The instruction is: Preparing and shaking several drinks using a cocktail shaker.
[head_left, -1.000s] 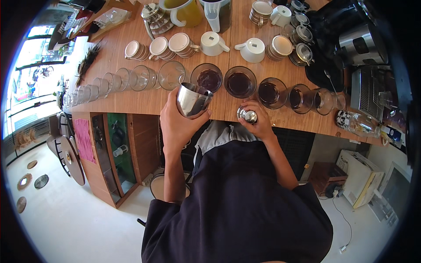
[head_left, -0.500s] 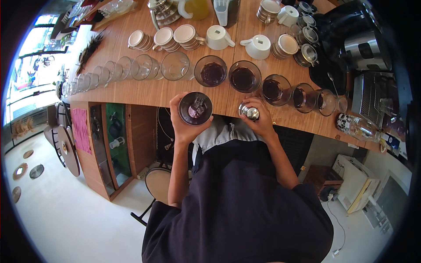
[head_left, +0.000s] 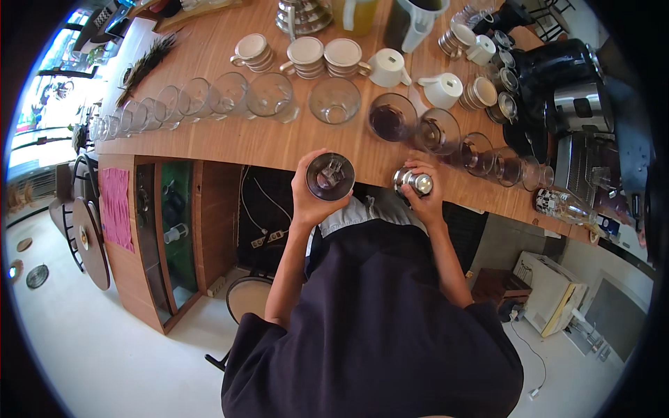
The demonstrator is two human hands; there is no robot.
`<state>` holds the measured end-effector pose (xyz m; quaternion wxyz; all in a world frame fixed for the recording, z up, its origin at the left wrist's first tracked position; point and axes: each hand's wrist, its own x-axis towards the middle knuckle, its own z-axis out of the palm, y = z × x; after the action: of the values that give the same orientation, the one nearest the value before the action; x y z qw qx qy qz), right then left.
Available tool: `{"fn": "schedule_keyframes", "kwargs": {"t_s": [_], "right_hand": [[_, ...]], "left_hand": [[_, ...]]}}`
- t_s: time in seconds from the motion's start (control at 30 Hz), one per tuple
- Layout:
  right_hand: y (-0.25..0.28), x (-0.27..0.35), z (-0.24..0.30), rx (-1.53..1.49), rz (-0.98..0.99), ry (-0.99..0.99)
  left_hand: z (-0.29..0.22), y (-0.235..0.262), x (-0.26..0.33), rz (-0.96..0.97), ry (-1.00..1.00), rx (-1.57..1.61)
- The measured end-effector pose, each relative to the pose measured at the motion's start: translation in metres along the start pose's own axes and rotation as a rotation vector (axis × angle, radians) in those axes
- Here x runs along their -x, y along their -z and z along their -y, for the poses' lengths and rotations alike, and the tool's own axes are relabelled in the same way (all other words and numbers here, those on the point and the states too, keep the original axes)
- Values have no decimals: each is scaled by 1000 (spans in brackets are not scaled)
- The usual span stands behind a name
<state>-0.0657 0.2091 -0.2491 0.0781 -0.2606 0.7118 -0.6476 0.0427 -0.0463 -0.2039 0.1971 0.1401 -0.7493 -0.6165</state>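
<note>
My left hand (head_left: 304, 198) is wrapped round a clear glass (head_left: 330, 176), held just off the counter's near edge. Dark liquid in it mirrors the surroundings. In my right hand (head_left: 430, 197), the fingers close round a shiny metal jigger (head_left: 414, 182), level with the glass and apart from it. Beyond my hands a curved row of glasses stands on the wooden counter (head_left: 293, 150). An empty-looking glass (head_left: 334, 101) is in the middle of that row. A glass with dark liquid (head_left: 392, 117) is beside it, and several similar ones continue to the right.
Several empty-looking glasses (head_left: 230, 93) line the left side. Behind the row are striped cups (head_left: 305, 56), white mugs (head_left: 388, 67), a metal kettle (head_left: 304, 17) and a pitcher of dark liquid (head_left: 412, 24). A patterned glass bottle (head_left: 566, 203) lies near the right edge.
The view has swung, so the counter things appear farther right. My hands, still holding the glass and jigger, are farther left along the row. The jigger is tilted more to the side.
</note>
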Motion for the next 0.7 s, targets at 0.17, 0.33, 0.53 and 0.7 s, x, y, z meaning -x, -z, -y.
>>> {"fn": "schedule_keyframes", "kwargs": {"t_s": [0.17, 0.33, 0.53, 0.7], "right_hand": [[-46, -15, 8, 138, -35, 19], [-69, -28, 3, 271, -150, 39], [-78, -33, 4, 395, -264, 60], [-79, -31, 5, 341, -316, 33]], "left_hand": [[21, 42, -9, 45, -25, 30], [30, 70, -22, 156, -7, 78], [38, 73, -36, 317, -48, 72], [41, 61, -38, 371, -43, 76]]}}
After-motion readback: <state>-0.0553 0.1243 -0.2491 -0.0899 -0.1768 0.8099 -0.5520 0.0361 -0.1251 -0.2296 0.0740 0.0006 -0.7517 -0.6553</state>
